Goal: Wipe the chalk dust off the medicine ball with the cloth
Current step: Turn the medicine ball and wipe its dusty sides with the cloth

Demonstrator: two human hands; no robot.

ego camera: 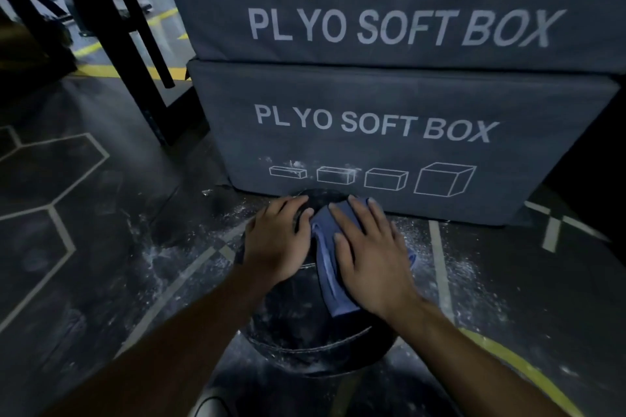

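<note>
Down on the chalky floor (111, 247), right hand (369, 257) presses the blue cloth (327, 267) flat on the medicine ball (305, 325), fingers spread; left hand (277, 240) rests open beside it.

Both arms are extended forward; the left hand (276, 242) and right hand (367, 256) are laid flat, fingers straight.

Medicine ball (305, 335) top under cloth (330, 267)
</note>
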